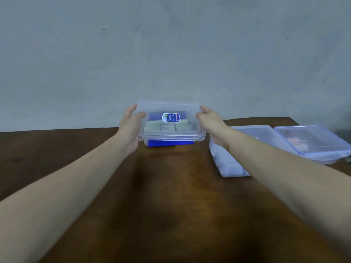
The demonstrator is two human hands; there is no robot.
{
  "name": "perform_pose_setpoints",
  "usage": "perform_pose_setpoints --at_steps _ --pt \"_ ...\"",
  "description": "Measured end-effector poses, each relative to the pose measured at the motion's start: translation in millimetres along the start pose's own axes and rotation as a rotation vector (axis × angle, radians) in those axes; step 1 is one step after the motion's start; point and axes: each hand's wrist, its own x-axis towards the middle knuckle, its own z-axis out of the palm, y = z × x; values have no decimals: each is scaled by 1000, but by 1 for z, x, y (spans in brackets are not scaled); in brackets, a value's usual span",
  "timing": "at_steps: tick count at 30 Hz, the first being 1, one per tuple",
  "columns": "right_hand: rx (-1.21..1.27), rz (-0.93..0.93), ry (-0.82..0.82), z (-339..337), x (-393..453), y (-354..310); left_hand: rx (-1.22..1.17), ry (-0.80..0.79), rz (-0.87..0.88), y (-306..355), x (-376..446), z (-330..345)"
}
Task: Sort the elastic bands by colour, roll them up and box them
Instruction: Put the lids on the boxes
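A clear plastic box (171,134) with a clear lid sits at the far middle of the brown table (171,186). Through the lid I see pale rolled bands (164,127) and blue rolled bands (171,143) below them. A blue oval label (170,117) is on the lid. My left hand (132,126) grips the box's left side, thumb on the lid. My right hand (210,120) grips the right side, thumb on the lid's edge.
Two more lidded clear boxes stand at the right: a nearer box (228,168) with pale contents, partly hidden by my right forearm, and a farther box (315,143) with pinkish contents. A grey wall rises just behind the table's far edge.
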Motion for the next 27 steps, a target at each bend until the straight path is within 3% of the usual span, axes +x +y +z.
perform_pose_setpoints --at_steps 9,22,27 --pt "-195 45 5 26 30 7 184 58 -30 -5 16 9" --pt "-512 -176 -71 12 -86 29 358 68 -34 -30 -77 -39" --pt "-368 -183 -52 9 -113 40 357 90 -76 -38 -106 -45"
